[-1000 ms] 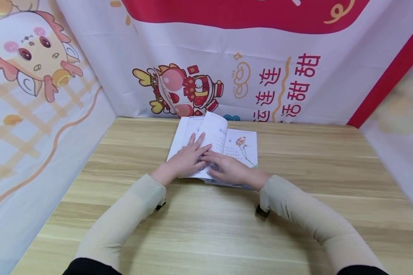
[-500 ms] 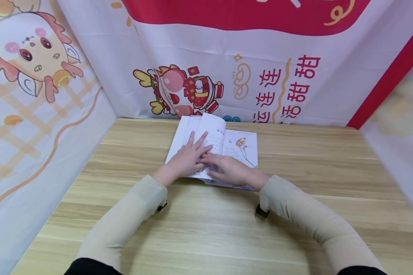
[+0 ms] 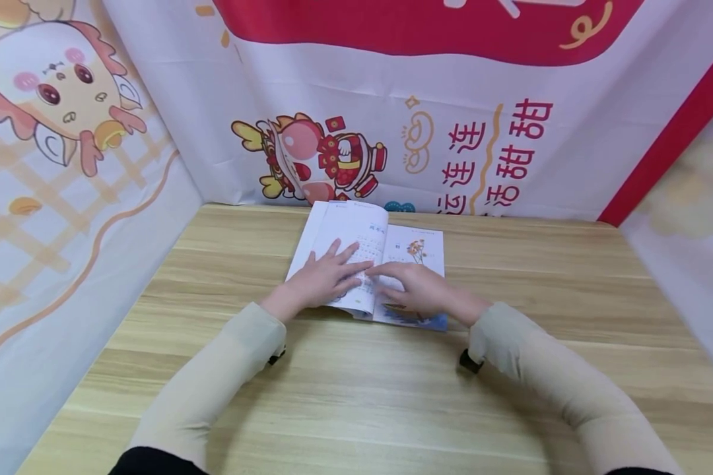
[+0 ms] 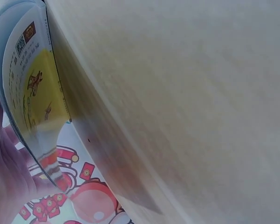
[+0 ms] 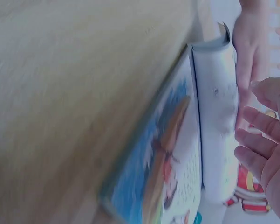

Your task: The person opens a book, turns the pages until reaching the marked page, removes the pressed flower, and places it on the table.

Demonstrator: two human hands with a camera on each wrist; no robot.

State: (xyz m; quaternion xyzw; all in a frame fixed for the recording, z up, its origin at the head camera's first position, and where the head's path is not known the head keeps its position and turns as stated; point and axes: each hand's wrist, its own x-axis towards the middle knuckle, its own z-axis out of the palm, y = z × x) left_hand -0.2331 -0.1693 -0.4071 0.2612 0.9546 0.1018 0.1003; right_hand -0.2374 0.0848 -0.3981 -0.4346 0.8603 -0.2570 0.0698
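Observation:
An open book lies on the wooden table, its left pages bulging up near the spine. My left hand rests with spread fingers on the left page. Over the right page, my right hand has loosely bent fingers, its index fingertip near the spine and close to the left fingertips. In the right wrist view the right hand holds nothing, and a blue and brown picture shows on the page beneath. The left wrist view shows the book's yellow back cover lifted at its edge.
The wooden table stretches around the book on all sides. Behind it hangs a white and red printed cloth, close to the book's top edge. Another printed cloth stands along the left side.
My right hand has moved right, off the left page and over the right page. The curled page now lies flatter to the left. My left hand stays on the book with its fingers spread.

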